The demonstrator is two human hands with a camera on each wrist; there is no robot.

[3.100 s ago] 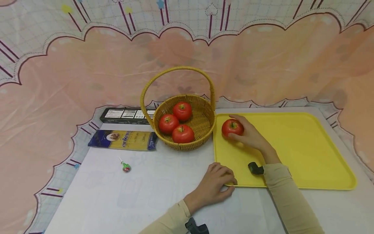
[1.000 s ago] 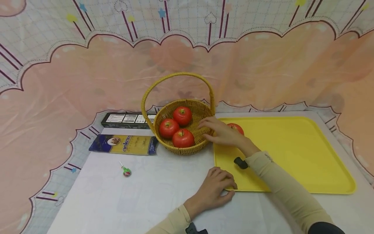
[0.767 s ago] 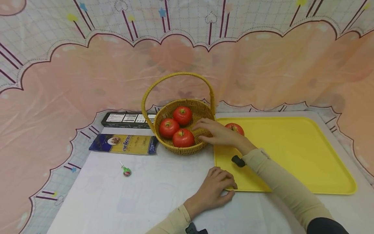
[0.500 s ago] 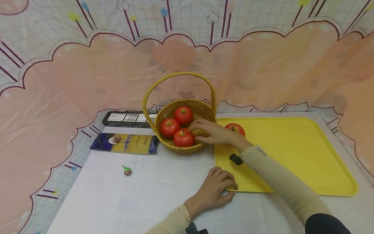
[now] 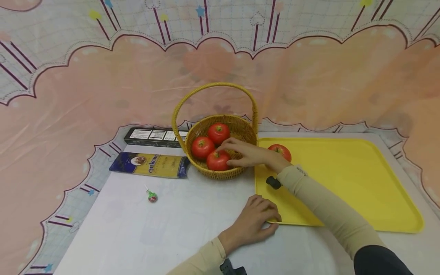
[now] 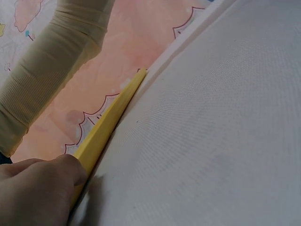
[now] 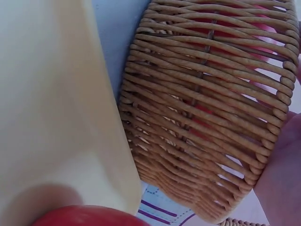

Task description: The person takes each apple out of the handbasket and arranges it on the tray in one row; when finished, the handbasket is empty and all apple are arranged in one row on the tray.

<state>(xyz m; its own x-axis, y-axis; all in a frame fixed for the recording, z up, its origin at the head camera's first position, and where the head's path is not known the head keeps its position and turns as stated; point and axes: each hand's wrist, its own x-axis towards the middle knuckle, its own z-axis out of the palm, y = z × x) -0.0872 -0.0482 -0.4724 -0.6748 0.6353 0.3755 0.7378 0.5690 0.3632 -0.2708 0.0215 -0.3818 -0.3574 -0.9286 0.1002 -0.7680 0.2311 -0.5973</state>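
My left hand (image 5: 252, 219) holds the near left corner of a yellow tray (image 5: 343, 183), fingers bent over the rim and thumb outside it. In the left wrist view, the hand (image 6: 42, 188) sits against the tray's edge (image 6: 101, 136). A wicker basket (image 5: 227, 175) with a tall handle contains three red apples. My right hand (image 5: 249, 152) reaches over its right side, fingers spread above the front apple (image 5: 216, 161) and thumb at that apple's right edge. The basket's side (image 7: 202, 103) hides most of the fingers in the right wrist view. Another apple (image 5: 282, 150) lies on the tray.
Left of the basket lie a dark box (image 5: 154, 138) and a blue and yellow packet (image 5: 161, 165) marked "ankara". A green-wrapped lollipop (image 5: 152, 196) rests on the white tabletop (image 5: 165, 233). A patterned cloth (image 5: 137, 84) hangs behind the table.
My right hand has released an apple on the tray, moved left over the basket and come over the front apple. The left hand stays at the tray's corner. The head view shifts slightly.
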